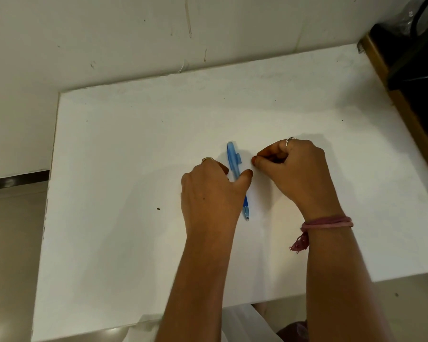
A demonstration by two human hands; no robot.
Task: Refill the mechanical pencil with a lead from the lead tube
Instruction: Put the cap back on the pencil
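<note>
A translucent blue mechanical pencil lies on the white table, clip end away from me and tip toward me. My left hand is over its middle, with the thumb on the right of the barrel and the fingers on the left, pinching it. My right hand hovers just right of the pencil's clip, fingers curled into a fist and thumb tip pressed to the fingertips. Nothing shows between those fingertips. No lead tube is visible; anything inside the fist is hidden.
The white wall runs along the table's far edge. A dark object on a wooden ledge stands past the right edge. A small dark speck lies left of my left hand. Floor shows at the left.
</note>
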